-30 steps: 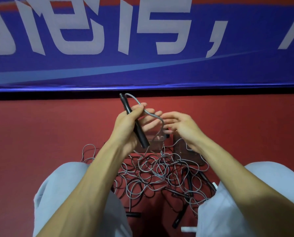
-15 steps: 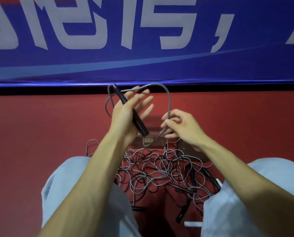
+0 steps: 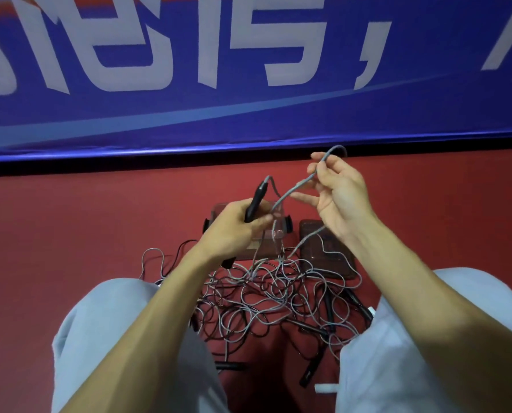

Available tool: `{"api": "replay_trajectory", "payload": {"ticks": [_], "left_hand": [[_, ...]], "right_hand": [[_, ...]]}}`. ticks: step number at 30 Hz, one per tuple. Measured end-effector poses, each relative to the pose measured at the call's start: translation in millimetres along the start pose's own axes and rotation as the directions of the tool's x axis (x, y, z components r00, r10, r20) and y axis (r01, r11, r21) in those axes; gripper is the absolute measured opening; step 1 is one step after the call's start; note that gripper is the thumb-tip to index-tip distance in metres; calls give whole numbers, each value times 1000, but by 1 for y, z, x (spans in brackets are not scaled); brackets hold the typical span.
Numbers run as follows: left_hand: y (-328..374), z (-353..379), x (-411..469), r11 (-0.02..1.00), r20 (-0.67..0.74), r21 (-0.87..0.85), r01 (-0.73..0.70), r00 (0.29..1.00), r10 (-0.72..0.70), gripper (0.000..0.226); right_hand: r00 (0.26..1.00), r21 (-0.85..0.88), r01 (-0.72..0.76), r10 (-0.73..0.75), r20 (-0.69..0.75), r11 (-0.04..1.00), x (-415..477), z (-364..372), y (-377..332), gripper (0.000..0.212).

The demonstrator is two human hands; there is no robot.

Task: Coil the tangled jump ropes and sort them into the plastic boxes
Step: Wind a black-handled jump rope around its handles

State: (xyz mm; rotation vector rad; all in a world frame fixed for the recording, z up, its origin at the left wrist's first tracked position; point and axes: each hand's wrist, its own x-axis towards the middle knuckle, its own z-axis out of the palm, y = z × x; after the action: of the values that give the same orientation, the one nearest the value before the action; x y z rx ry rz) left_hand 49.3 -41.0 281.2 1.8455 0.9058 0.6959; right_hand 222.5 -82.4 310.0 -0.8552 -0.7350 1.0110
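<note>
The left hand (image 3: pixel 234 231) was curled round the slim black plastic handle (image 3: pixel 256 204) of a jump rope, tilted up and away from the person. The right hand (image 3: pixel 338 195), raised higher, pinched that rope's thin grey cord (image 3: pixel 296 187) between thumb and forefinger, the other fingers loosely spread. Below, between the knees, a tangled heap of grey ropes with black handles (image 3: pixel 278 299) lay on the red floor (image 3: pixel 70 234). Just beyond it stood a clear plastic box (image 3: pixel 268 244) and beside it a second clear piece (image 3: pixel 311 234) — box or lid, hard to tell.
</note>
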Motion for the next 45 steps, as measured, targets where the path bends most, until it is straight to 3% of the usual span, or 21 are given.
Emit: {"api": "replay_trajectory", "payload": {"ticks": [5, 8, 12, 15, 18, 21, 24, 26, 29, 33, 35, 39, 41, 45], "left_hand": [[3, 4, -2, 997, -70, -59, -53, 996, 48, 9], [8, 4, -4, 965, -118, -262, -30, 993, -1, 6], [20, 4, -8, 845, -112, -533, 39, 987, -116, 3], [26, 3, -9, 752, -95, -656, 64, 982, -166, 7], [31, -1, -8, 636, -108, -770, 55, 971, -215, 8], [35, -6, -8, 501, -146, -865, -14, 963, -226, 8], [37, -12, -8, 365, -169, -928, -78, 960, -223, 9], [37, -15, -8, 284, -162, -954, -97, 963, -217, 9], [36, -19, -9, 191, -153, -975, -114, 967, -204, 17], [34, -18, -9, 167, -133, -980, -106, 978, -158, 19], [32, -20, -7, 190, -155, -974, -126, 977, -146, 14], [23, -29, -1, 299, -256, -931, -208, 957, -134, 17], [17, -32, 2, 445, -302, -869, -215, 944, -134, 19], [3, -26, 6, 816, -300, -578, -25, 936, -184, 23]], "right_hand": [[997, 42, -22, 25, -79, 999, 4, -1, 1, 14], [987, 21, -52, 54, -149, 998, 6, -3, 2, 7], [981, -47, -129, 121, -149, 990, 7, -5, 7, 11], [982, -140, -169, 154, -113, 976, 6, -5, 12, 16], [986, -347, -166, 160, -47, 923, 2, -1, 18, 20], [970, -502, -172, 234, 63, 847, -2, 2, 29, 41], [906, -592, -155, 352, 233, 791, -6, 3, 39, 59], [874, -619, -122, 379, 304, 776, -10, 5, 40, 50], [883, -655, -15, 317, 346, 756, -12, 9, 43, 28], [904, -717, 37, 283, 321, 696, -11, 15, 59, 22], [947, -768, 94, 182, 266, 633, -10, 16, 65, 16], [987, -616, 15, 86, 134, 788, -9, 17, 58, 25], [994, -553, 35, 28, 105, 833, -9, 18, 48, 25], [996, -407, 72, -45, 76, 911, -10, 21, 27, 23]]}}
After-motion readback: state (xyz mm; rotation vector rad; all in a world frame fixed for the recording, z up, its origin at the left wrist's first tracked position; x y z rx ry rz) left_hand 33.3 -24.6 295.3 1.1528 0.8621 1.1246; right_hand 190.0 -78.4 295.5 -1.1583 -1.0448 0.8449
